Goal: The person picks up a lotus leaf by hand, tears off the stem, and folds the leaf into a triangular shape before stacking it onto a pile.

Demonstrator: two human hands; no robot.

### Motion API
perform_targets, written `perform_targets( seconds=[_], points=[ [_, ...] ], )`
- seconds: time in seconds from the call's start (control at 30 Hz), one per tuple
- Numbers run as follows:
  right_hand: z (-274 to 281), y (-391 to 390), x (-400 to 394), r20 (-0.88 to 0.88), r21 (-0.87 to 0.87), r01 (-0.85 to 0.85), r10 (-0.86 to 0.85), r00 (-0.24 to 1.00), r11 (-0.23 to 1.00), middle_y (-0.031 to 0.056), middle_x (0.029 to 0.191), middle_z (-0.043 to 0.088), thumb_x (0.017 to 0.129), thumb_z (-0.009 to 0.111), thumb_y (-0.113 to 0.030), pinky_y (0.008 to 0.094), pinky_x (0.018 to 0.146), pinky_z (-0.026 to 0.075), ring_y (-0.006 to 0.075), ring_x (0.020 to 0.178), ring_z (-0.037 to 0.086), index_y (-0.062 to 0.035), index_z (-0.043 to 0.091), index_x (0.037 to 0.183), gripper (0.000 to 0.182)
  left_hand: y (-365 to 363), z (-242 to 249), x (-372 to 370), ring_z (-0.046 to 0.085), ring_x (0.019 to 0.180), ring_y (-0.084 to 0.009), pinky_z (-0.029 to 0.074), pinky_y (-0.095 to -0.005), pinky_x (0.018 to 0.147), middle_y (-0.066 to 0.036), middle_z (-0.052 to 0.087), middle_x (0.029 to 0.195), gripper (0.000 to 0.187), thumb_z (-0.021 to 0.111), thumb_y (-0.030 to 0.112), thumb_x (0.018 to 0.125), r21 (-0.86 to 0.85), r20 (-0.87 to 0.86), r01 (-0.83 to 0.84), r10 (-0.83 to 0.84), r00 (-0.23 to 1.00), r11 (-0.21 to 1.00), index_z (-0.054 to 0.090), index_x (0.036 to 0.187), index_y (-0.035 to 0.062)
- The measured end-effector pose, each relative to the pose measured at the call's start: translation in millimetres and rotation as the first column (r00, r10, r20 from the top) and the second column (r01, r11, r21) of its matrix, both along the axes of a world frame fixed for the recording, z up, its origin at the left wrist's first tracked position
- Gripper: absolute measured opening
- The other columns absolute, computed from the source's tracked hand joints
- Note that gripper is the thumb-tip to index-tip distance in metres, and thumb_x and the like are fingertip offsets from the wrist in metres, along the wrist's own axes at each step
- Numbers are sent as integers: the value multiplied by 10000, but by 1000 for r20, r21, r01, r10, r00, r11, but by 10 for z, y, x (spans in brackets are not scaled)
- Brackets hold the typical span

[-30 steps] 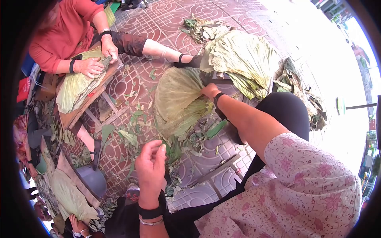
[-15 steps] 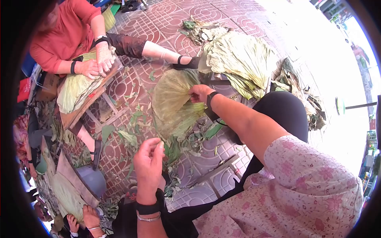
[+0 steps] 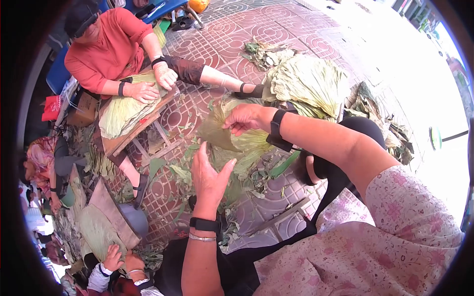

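Note:
My right hand [image 3: 245, 118] pinches the edge of a large dried, pale green leaf [image 3: 215, 132], which hangs thin and partly see-through. My left hand [image 3: 209, 175] is raised just below and left of it, thumb and fingers spread, with nothing in the grasp. Beneath both hands lie more broad leaves [image 3: 254, 148], fanned out with ribs showing. A big stack of flattened leaves [image 3: 308, 86] rests beyond my right forearm.
Across from me a person in a red top [image 3: 111, 49] presses leaves [image 3: 131, 111] on a slanted board [image 3: 118, 143]. At lower left, another person's hands [image 3: 114, 259] touch a leaf beside a grey tub [image 3: 134, 219]. Leaf scraps litter the tiles, with a metal frame [image 3: 281, 217] near my knee.
My right hand has drawn the leaf upward from the leaves below. My left hand has risen toward it, its fingers opening apart. The view has shifted left.

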State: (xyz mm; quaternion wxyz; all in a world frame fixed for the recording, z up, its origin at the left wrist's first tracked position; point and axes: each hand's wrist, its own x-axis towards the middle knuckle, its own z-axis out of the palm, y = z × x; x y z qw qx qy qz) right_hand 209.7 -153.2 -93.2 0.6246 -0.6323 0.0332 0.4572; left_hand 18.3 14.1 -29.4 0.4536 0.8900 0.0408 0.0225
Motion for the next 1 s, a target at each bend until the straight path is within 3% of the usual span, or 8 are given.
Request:
perform_targets(
  seconds=[0.1,0.17,0.27,0.33,0.53,0.67,0.87,1.0],
  points=[
    [714,7,-431,344,-166,-206,252,904,964,61,781,682,800,739,-114,309,629,565,166,684,666,-40,648,843,125,-27,-306,149,413,1309,-393,330,-456,1115,-249,408,1399,821,785,245,798,-186,112,-49,71,991,981,344,1442,-6],
    [886,-51,-654,705,-458,-203,492,511,866,93,760,672,746,707,-96,332,657,540,187,717,677,-8,618,843,158,-99,-16,98,382,1338,-394,305,-469,1129,-232,386,1439,809,773,205,806,88,229,-45,24,973,995,334,1458,12],
    [926,-273,-878,848,-395,-132,416,328,909,106,758,663,749,682,-88,341,685,520,191,736,668,-3,609,859,157,-110,190,87,412,1314,-383,300,-466,1128,-207,464,1380,706,763,169,801,389,328,12,-151,932,921,418,1400,26],
    [912,-330,-864,836,-290,-224,360,414,930,79,759,655,774,669,-75,316,696,510,156,737,631,-17,619,879,130,-104,209,67,487,1240,-362,355,-458,1085,-203,555,1273,559,754,145,802,515,324,67,-266,908,854,529,1295,7],
    [844,-342,-612,574,-10,-375,312,757,927,-31,794,619,868,717,-125,256,713,466,55,773,554,-46,642,936,129,34,56,146,582,716,-97,490,-273,688,-23,646,822,113,708,35,860,-290,-69,40,-63,996,956,646,949,4],
    [874,-258,-542,556,-48,-426,379,740,903,-48,843,633,901,722,-195,241,755,458,43,815,552,-50,671,1005,185,3,119,153,522,678,-22,447,-203,632,25,623,770,67,688,38,901,-516,-46,13,-43,998,856,642,926,-5],
    [744,-283,-270,537,70,-218,147,831,973,-3,881,684,900,683,-198,306,814,461,90,872,585,-74,709,1012,168,283,17,79,564,733,-18,454,-194,663,33,659,838,68,690,85,913,-508,-265,6,-163,950,862,664,913,23],
    [816,-385,-146,651,-40,-131,125,749,991,-6,879,668,897,696,-219,280,798,452,92,859,573,-81,700,998,171,309,147,50,379,630,-3,314,-217,529,101,460,688,239,691,93,909,-399,-305,24,-158,939,917,568,707,60]
  ],
)
